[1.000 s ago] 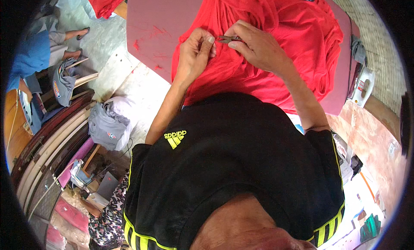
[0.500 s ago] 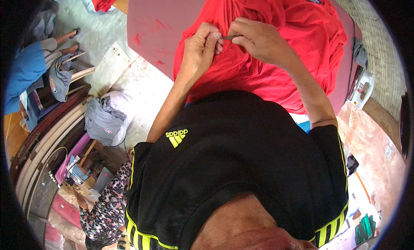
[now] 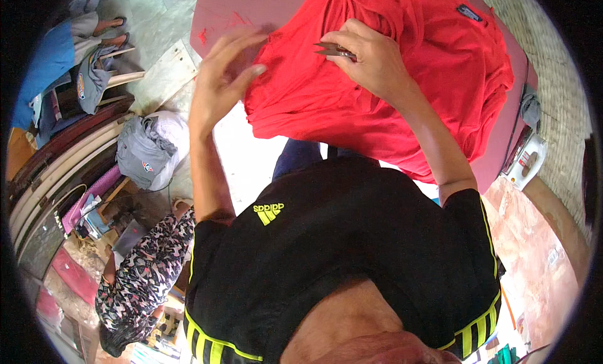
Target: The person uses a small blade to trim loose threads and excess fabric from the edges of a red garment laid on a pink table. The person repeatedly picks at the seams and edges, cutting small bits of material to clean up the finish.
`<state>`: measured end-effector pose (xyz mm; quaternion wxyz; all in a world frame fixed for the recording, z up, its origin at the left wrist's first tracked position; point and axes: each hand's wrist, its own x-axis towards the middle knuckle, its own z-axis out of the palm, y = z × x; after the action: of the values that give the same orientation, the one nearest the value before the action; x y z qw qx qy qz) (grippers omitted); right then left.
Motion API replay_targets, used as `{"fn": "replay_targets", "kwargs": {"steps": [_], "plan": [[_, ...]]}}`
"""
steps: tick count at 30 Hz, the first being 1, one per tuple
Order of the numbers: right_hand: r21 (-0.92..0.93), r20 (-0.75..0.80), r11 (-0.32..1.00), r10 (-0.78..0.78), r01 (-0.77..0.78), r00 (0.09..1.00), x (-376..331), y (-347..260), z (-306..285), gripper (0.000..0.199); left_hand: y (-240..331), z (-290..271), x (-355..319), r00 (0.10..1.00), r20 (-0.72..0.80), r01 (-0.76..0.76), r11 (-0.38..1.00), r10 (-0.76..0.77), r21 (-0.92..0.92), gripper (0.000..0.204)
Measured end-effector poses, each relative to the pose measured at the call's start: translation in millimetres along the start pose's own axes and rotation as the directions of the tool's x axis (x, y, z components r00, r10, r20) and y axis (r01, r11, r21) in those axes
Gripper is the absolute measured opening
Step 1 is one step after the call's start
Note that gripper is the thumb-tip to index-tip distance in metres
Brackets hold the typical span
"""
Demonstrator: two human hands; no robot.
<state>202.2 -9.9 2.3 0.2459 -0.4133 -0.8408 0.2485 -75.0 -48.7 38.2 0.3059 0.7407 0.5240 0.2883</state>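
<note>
A crumpled red garment (image 3: 301, 94) is spread over the padded, dull pink table (image 3: 276, 3), its near edge hanging toward my body. Thread snips (image 3: 329, 50) are gripped in my right hand (image 3: 370, 57), above the cloth's middle, their blades pointing left and slightly apart. My left hand (image 3: 223, 75) hangs by the garment's left edge, fingers spread and blurred by motion, with nothing seen in it. A small dark label (image 3: 469, 13) lies at the garment's far right.
Red thread scraps (image 3: 202, 36) lie on the table's left part. An iron (image 3: 526, 163) stands by its right edge, near a grey cloth (image 3: 531, 109). Grey clothing (image 3: 147, 153) is heaped at left. Two other people, one in patterned clothes (image 3: 151, 263), are on the left.
My left hand has let go of the cloth near the snips and swung left, its fingers opening. The right hand keeps the snips, whose blades now show clearly.
</note>
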Motion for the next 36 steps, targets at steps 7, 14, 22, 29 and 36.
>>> {"fn": "replay_targets", "kwargs": {"steps": [7, 14, 22, 29, 36], "plan": [[0.145, -0.096, 0.983, -0.103, 0.117, 0.990, 2.8, 12.2, 2.1, 0.020, -21.5, 56.0, 74.1, 0.888, 0.225, -0.348, 0.906, 0.401, -0.241, 0.036], [0.118, 0.156, 0.993, -0.042, 0.024, 0.987, 8.0, 13.6, -13.6, 0.027, -17.4, 36.9, 91.2, 0.878, 0.402, -0.253, 0.965, 0.261, -0.072, 0.022], [-0.234, 0.067, 0.947, -0.211, 0.220, 0.975, -12.7, 16.5, -8.2, 0.017, -6.3, 58.0, 58.1, 0.875, -0.023, -0.456, 0.841, 0.483, 0.291, 0.023], [-0.281, 0.098, 0.924, -0.242, 0.260, 0.965, -41.3, -1.7, -1.2, 0.012, 2.5, 83.2, -3.9, 0.980, -0.159, -0.097, 0.982, 0.123, 0.163, 0.021], [-0.230, -0.026, 0.946, -0.240, 0.228, 0.970, -49.7, 0.1, 10.7, 0.018, 22.7, 111.8, -15.1, 0.901, -0.345, 0.204, 0.959, -0.263, -0.198, 0.014]]}}
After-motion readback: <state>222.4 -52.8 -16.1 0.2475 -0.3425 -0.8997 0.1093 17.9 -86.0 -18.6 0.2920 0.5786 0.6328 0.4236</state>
